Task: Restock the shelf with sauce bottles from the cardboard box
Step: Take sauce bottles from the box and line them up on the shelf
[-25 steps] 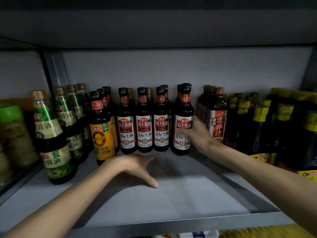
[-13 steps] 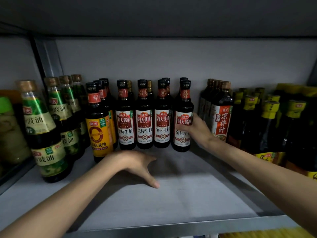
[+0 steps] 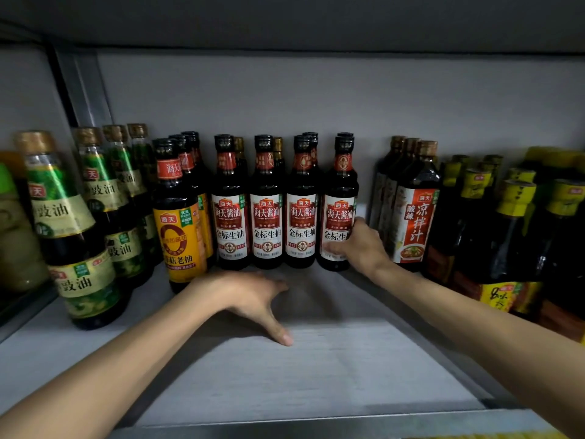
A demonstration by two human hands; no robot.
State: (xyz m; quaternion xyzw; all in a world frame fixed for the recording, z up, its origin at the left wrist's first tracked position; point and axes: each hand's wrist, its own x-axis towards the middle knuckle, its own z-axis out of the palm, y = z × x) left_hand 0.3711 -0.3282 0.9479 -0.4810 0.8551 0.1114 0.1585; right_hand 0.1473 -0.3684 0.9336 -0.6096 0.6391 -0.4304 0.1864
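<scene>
Several dark soy sauce bottles with red-and-white labels stand in a row at the back of the grey shelf (image 3: pixel 316 369). My right hand (image 3: pixel 361 245) grips the lower part of the rightmost sauce bottle (image 3: pixel 338 198) of that row, which stands upright on the shelf. Spread out with its thumb pointing forward, my left hand (image 3: pixel 253 296) rests fingers-down on the shelf in front of the row and holds nothing. The cardboard box is not in view.
Green-labelled bottles (image 3: pixel 60 223) and a yellow-labelled bottle (image 3: pixel 177 229) stand to the left. Brown-capped bottles (image 3: pixel 414 210) and yellow-capped bottles (image 3: pixel 512 232) crowd the right. The upper shelf board (image 3: pixel 285 20) hangs low overhead. The shelf's front edge (image 3: pixel 316 423) is near.
The view has shifted slightly closer. My right hand keeps its grip on the rightmost bottle, which now stands level with the row. My left hand has stayed in place.
</scene>
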